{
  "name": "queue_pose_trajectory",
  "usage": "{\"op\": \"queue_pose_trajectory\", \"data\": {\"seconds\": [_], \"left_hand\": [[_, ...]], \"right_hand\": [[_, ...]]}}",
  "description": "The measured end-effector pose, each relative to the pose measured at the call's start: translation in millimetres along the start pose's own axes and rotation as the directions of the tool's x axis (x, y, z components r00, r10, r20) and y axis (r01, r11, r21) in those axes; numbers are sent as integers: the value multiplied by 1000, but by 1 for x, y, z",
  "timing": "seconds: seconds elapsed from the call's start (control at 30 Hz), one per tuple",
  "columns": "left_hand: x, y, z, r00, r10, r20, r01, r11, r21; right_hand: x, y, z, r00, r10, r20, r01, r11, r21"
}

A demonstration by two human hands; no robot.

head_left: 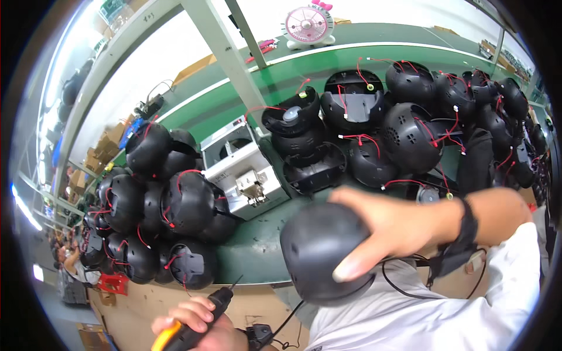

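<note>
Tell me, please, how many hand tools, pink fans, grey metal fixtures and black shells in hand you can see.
Black dome shell in the right hand: 1
Electric screwdriver in the left hand: 1
Pink fan: 1
Grey metal fixture: 1
Total: 4

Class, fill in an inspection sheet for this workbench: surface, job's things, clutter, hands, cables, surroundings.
Surface: green bench, crowded.
Job's things: black dome shell and electric screwdriver.
Clutter: piles of black shells left and right; grey metal fixture.
Hands: right hand grips the dome shell; left hand holds the screwdriver.
Cables: red wires on shells; black cord at wrist.
Surroundings: pink fan, cardboard boxes.
</note>
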State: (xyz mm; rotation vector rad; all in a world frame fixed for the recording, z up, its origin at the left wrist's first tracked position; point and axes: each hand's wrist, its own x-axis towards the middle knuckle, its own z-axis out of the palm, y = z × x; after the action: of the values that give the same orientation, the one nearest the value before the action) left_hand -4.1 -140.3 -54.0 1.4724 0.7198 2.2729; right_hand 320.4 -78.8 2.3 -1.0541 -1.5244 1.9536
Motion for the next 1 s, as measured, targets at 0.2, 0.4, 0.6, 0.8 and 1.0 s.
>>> {"op": "queue_pose_trajectory", "data": {"seconds": [0.2,0.4,0.6,0.8,1.0], "left_hand": [[92,-55,66,913,-271,304,369,867,-335],[113,-132,118,921,-370,122,376,926,-29],[104,-144,125,886,-456,84,446,888,107],[96,-135,135,897,-406,171,372,906,202],[97,-142,131,864,-461,200,421,882,214]], "right_hand": [[32,71,17,996,92,-20,-93,925,-367],[50,85,13,915,-316,-252,181,877,-445],[81,101,5,769,-606,-203,505,770,-390],[81,106,-10,847,-529,-51,500,826,-261],[70,116,-8,916,-392,-84,374,911,-172]]}}
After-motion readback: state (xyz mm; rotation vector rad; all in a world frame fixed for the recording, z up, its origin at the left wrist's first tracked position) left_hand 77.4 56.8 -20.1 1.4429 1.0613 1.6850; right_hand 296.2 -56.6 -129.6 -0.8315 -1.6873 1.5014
